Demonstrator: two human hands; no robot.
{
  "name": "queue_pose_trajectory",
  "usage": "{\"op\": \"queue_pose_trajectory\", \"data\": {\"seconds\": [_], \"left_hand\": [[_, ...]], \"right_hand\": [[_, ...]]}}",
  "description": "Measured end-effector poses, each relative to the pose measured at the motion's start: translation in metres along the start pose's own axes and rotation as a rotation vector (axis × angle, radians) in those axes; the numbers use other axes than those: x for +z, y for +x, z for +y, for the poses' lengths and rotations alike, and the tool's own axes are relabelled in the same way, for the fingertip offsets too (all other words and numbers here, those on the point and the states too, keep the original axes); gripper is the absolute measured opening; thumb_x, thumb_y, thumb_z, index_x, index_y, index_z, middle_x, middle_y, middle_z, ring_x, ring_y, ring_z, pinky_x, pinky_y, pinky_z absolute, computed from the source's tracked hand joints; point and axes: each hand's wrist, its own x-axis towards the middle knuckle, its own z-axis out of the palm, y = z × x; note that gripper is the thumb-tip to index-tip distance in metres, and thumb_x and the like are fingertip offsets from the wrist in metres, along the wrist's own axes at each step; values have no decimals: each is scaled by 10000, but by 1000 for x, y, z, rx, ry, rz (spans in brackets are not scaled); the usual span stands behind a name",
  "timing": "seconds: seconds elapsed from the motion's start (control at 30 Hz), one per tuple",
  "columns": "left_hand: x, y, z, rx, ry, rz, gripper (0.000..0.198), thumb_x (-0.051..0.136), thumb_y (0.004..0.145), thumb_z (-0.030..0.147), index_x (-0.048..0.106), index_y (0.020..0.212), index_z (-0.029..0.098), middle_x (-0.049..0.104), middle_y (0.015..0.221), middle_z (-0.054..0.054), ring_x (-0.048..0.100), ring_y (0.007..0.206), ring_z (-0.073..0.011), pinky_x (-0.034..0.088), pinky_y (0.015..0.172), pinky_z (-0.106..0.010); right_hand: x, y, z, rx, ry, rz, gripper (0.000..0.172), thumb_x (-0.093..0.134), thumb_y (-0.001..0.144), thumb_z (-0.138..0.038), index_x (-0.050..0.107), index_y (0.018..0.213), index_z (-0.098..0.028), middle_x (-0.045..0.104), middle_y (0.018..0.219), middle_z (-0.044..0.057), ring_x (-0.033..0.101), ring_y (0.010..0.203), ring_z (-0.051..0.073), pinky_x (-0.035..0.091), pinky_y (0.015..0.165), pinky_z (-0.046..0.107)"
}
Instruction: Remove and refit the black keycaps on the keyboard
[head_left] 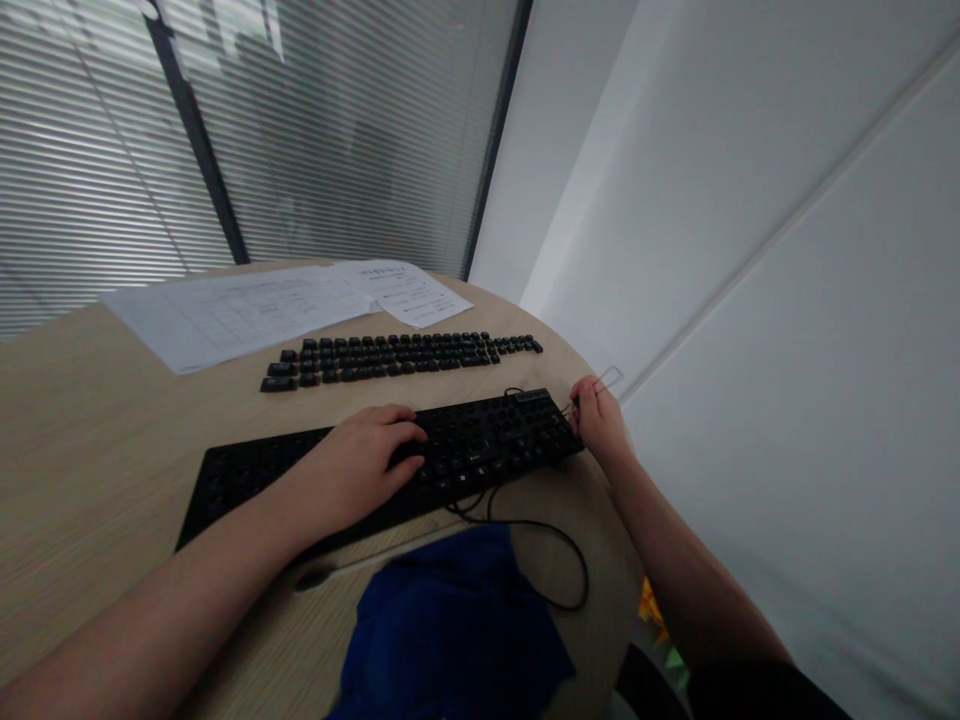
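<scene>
A black keyboard lies slantwise on the table, its left part without many keycaps. My left hand rests on it, palm down, fingers apart on the middle of the keys. Just past the keyboard's right end, my right hand is closed in a pinch on a wire keycap puller. One wire loop sticks out beyond the fingers toward the wall; thin wire also shows on the keyboard side. A small dark piece at my fingertips is too small to make out. Behind the keyboard, loose black keycaps stand in rows.
Printed paper sheets lie at the back of the round wooden table. A blue cloth sits at the near edge, beside a looped black cable. A white wall rises close on the right; blinds stand behind.
</scene>
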Motion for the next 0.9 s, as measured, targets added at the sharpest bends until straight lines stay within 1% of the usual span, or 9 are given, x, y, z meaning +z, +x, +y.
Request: {"op": "queue_pose_trajectory", "data": {"seconds": [0.07, 0.1, 0.17, 0.3, 0.53, 0.6, 0.77, 0.9], "left_hand": [[0, 1, 0, 2, 1, -3, 368, 559, 911, 366, 784, 1132, 176, 684, 1314, -162, 651, 1230, -349, 490, 1131, -523], [0, 1, 0, 2, 4, -4, 371, 555, 912, 366, 784, 1134, 177, 684, 1315, -161, 650, 1231, -349, 491, 1130, -524], [0, 1, 0, 3, 11, -6, 376, 548, 912, 363, 784, 1139, 176, 683, 1318, -162, 649, 1232, -349, 491, 1129, -523], [-1, -1, 1, 2, 3, 2, 377, 544, 909, 367, 787, 1129, 180, 683, 1316, -161, 654, 1225, -347, 491, 1129, -518], [1, 0, -1, 8, -5, 14, 372, 543, 917, 375, 787, 1124, 185, 688, 1306, -155, 663, 1208, -342, 493, 1124, -517], [2, 0, -2, 14, -6, 18, 367, 546, 919, 374, 787, 1125, 190, 689, 1303, -151, 663, 1209, -341, 493, 1124, -515], [1, 0, -1, 12, -1, 20, 361, 554, 916, 372, 788, 1126, 192, 693, 1299, -150, 658, 1218, -346, 496, 1122, -513], [1, -1, 0, 9, -8, 16, 363, 553, 913, 365, 787, 1127, 191, 692, 1301, -150, 661, 1214, -349, 503, 1114, -518]], "right_hand": [[2, -1, -1, -87, -67, 88, 404, 461, 989, -643, 497, 842, -268, 422, 504, -70, 437, 400, 139, 285, 398, 260], [2, -1, -1, -113, -93, 105, 408, 458, 990, -643, 500, 845, -265, 420, 497, -74, 440, 393, 138, 284, 391, 256], [2, -1, -2, -113, -106, 93, 422, 438, 993, -654, 493, 850, -261, 415, 485, -81, 443, 378, 136, 281, 378, 247], [-1, 3, -2, -54, -115, 86, 429, 388, 1003, -658, 471, 857, -263, 403, 454, -95, 445, 353, 142, 292, 367, 242], [-1, 6, -7, -28, -236, 15, 337, 370, 1032, -544, 478, 874, -267, 426, 416, -87, 448, 353, 165, 290, 389, 260], [0, 5, -12, -35, -272, -3, 312, 362, 1034, -509, 477, 872, -268, 448, 426, -79, 458, 366, 172, 308, 410, 269], [2, 3, -23, -107, -487, -41, 264, 380, 1014, -421, 498, 844, -258, 511, 490, -44, 520, 450, 192, 366, 505, 298], [3, 0, -26, -123, -500, -21, 289, 367, 1006, -429, 492, 811, -256, 519, 517, -27, 526, 485, 199, 368, 530, 307]]}}
